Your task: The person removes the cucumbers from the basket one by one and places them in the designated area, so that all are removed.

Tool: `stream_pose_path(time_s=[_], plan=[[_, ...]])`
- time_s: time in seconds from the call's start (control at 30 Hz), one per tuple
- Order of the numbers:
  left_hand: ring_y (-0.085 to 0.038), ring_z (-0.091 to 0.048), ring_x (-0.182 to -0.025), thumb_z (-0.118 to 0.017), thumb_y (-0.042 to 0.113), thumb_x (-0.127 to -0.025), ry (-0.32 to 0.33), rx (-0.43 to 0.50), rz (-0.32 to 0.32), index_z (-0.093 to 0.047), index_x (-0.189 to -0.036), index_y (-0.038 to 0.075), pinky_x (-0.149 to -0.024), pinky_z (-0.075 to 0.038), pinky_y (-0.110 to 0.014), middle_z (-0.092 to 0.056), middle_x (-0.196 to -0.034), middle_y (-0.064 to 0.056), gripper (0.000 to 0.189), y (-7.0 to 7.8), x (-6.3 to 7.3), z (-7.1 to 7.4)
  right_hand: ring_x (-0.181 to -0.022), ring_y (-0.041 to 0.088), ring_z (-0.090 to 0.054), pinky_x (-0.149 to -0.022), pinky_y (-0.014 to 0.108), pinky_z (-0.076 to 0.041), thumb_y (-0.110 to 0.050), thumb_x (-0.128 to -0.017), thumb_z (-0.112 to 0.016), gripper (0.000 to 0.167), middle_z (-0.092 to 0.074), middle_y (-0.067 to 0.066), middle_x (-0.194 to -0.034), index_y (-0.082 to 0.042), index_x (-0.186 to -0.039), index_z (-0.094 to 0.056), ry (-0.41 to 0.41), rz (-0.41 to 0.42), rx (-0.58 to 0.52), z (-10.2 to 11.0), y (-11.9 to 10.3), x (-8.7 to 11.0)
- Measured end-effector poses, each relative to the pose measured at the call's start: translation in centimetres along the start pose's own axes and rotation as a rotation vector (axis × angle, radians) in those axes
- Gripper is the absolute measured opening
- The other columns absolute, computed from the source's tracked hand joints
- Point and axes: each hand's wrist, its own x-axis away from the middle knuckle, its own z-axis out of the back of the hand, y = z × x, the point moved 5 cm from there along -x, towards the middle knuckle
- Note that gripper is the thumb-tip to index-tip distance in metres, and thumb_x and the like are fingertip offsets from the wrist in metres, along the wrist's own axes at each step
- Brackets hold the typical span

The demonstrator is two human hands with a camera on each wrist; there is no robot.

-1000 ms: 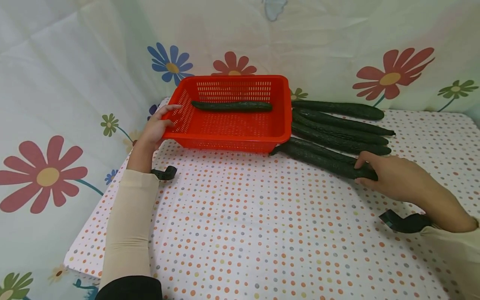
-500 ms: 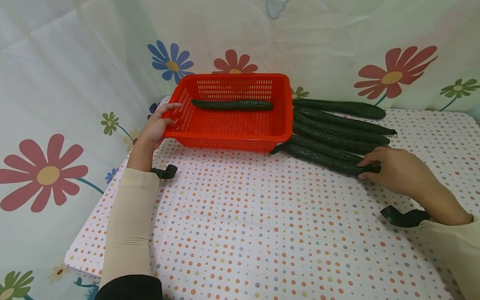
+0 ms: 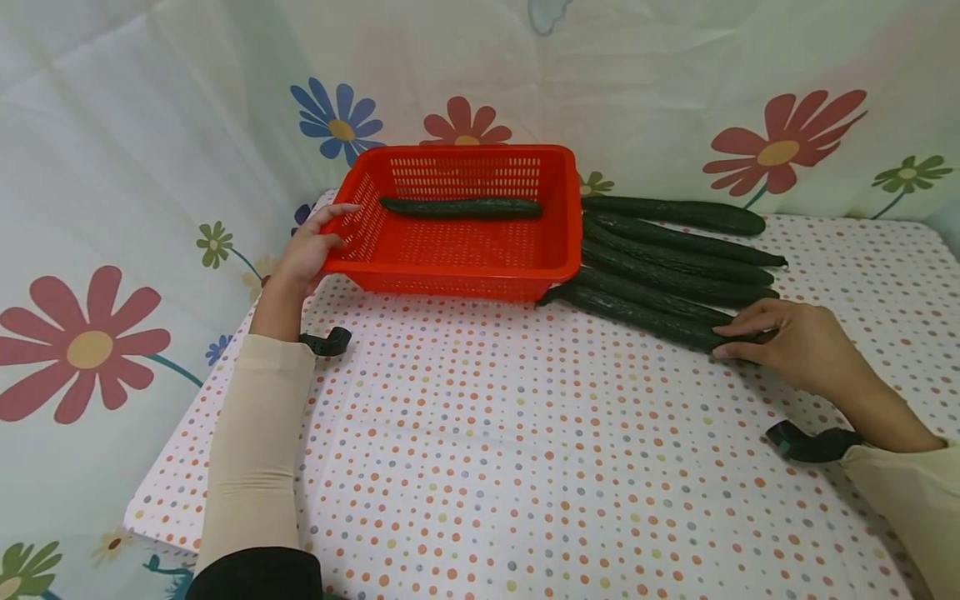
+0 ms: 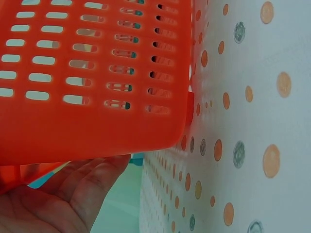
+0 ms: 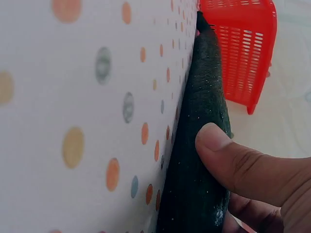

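Note:
A red plastic basket (image 3: 457,273) with slotted walls stands at the back of the table, one cucumber (image 3: 461,208) lying inside along its far wall. My left hand (image 3: 306,250) grips the basket's left rim, and the left wrist view shows the palm (image 4: 73,194) under that rim. On the right, my right hand (image 3: 798,342) pinches the near end of the front cucumber (image 3: 637,317), thumb on one side and fingers on the other. In the right wrist view this dark green cucumber (image 5: 194,121) lies along the tabletop, its thin stem end pointing at the basket.
Several more cucumbers (image 3: 682,250) lie side by side behind the held one, their left ends close to the basket's right wall. A dotted white cloth (image 3: 465,467) covers the table. A flowered curtain (image 3: 637,100) hangs behind and at the left.
My right hand has shifted slightly back and to the right along the front cucumber's end, which has moved a little nearer its neighbours. My left hand stays on the basket rim.

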Motion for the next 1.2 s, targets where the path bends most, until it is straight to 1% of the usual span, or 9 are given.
stream_pose_path(time_s=[0.07,0.1,0.2,0.3,0.4,0.53,0.67,0.9,1.2], plan=[[-0.034,-0.045,-0.131,-0.039,0.000,-0.098,-0.008,0.002,0.002,-0.052,-0.137,0.027,-0.073,-0.060,-0.023,-0.031,-0.155,-0.007,0.049,0.1,0.0,0.0,-0.072,-0.018,-0.041,-0.051,0.022,-0.039,-0.020,-0.071,-0.087,0.023,-0.068,0.010,-0.096,-0.012,-0.091,-0.081,0.002,-0.003,-0.007,-0.1,0.0,0.0],[-0.034,-0.044,-0.131,-0.039,0.001,-0.098,-0.010,0.004,0.005,-0.052,-0.137,0.027,-0.074,-0.060,-0.023,-0.030,-0.155,-0.007,0.049,0.2,0.1,-0.1,-0.074,-0.015,-0.044,-0.051,0.021,-0.039,-0.020,-0.070,-0.087,0.023,-0.068,0.009,-0.096,-0.013,-0.091,-0.081,0.001,0.002,0.002,-0.1,0.0,0.0],[-0.033,-0.044,-0.131,-0.039,0.002,-0.098,-0.015,0.008,0.018,-0.052,-0.138,0.028,-0.074,-0.060,-0.023,-0.029,-0.156,-0.007,0.049,0.2,0.2,-0.1,-0.080,0.005,-0.056,-0.054,0.023,-0.041,-0.019,-0.069,-0.088,0.023,-0.067,0.009,-0.095,-0.013,-0.091,-0.081,-0.006,0.038,0.054,0.0,-0.3,0.0],[-0.033,-0.045,-0.130,-0.039,0.002,-0.098,-0.007,0.009,0.024,-0.051,-0.138,0.028,-0.073,-0.060,-0.023,-0.029,-0.155,-0.007,0.049,0.1,0.3,0.1,-0.082,0.028,-0.060,-0.055,0.026,-0.041,-0.017,-0.068,-0.088,0.025,-0.066,0.011,-0.095,-0.013,-0.092,-0.081,-0.008,0.113,0.124,-0.1,-0.9,-0.1],[-0.033,-0.046,-0.129,-0.038,0.002,-0.098,-0.006,-0.001,0.015,-0.051,-0.138,0.028,-0.073,-0.060,-0.022,-0.030,-0.155,-0.007,0.049,0.0,0.3,0.1,-0.083,0.034,-0.062,-0.058,0.038,-0.049,-0.019,-0.073,-0.085,0.025,-0.066,0.016,-0.097,-0.010,-0.096,-0.080,-0.051,0.162,0.204,0.0,-1.7,-0.2],[-0.034,-0.046,-0.129,-0.038,0.001,-0.098,-0.008,-0.002,0.006,-0.052,-0.137,0.027,-0.073,-0.060,-0.023,-0.032,-0.154,-0.006,0.049,-0.1,0.1,0.0,-0.080,0.031,-0.063,-0.059,0.045,-0.051,-0.025,-0.082,-0.078,0.028,-0.066,0.019,-0.101,-0.007,-0.105,-0.077,-0.136,0.160,0.264,0.2,-3.2,-0.1],[-0.036,-0.046,-0.130,-0.038,0.000,-0.097,-0.009,0.004,0.002,-0.052,-0.137,0.027,-0.072,-0.060,-0.023,-0.032,-0.153,-0.007,0.050,-0.1,0.0,0.0,-0.070,0.018,-0.059,-0.052,0.031,-0.044,-0.025,-0.083,-0.077,0.034,-0.067,0.015,-0.100,-0.009,-0.112,-0.074,-0.141,0.182,0.262,0.4,-5.6,0.4],[-0.036,-0.046,-0.130,-0.039,0.001,-0.098,0.003,-0.013,-0.006,-0.051,-0.137,0.027,-0.072,-0.060,-0.023,-0.033,-0.154,-0.008,0.049,-0.1,-0.1,0.1,-0.071,0.014,-0.058,-0.053,0.029,-0.045,-0.020,-0.077,-0.082,0.030,-0.070,0.006,-0.095,-0.015,-0.106,-0.077,-0.021,0.347,0.219,1.3,-10.0,-0.1],[-0.039,-0.045,-0.132,-0.038,0.000,-0.098,-0.014,0.000,-0.013,-0.050,-0.139,0.025,-0.071,-0.060,-0.023,-0.033,-0.153,-0.007,0.050,-0.2,0.0,-0.2,-0.067,0.014,-0.051,-0.052,0.024,-0.039,-0.020,-0.081,-0.080,0.023,-0.069,0.004,-0.092,-0.014,-0.102,-0.078,0.063,0.382,0.136,2.3,-14.4,-4.5]])
